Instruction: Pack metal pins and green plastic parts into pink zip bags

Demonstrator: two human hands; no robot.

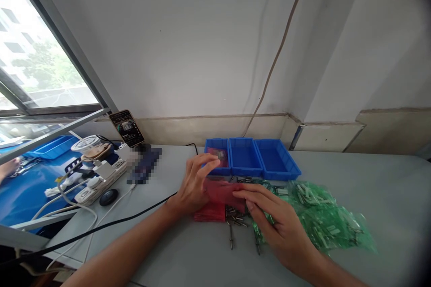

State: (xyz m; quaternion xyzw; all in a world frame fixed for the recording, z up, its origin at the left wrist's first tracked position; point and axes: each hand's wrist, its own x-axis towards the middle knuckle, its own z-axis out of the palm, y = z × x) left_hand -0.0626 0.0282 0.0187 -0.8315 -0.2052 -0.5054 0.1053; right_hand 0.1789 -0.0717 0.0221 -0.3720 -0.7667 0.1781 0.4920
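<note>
A red plastic bag (218,195) lies on the grey table (387,197) in front of me. My left hand (195,184) rests at its left end, fingers spread and slightly curled over it. My right hand (272,219) lies flat across its right end, fingers stretched out toward the red bag and over a heap of small metal pins (235,220). Green plastic bags (323,219) holding small parts lie under and to the right of my right hand.
Three blue bins (251,157) stand in a row against the wall behind the bags. At left are a propped phone (126,128), a white power strip (101,177) with plugs and cables, a black cable (117,219), and a window.
</note>
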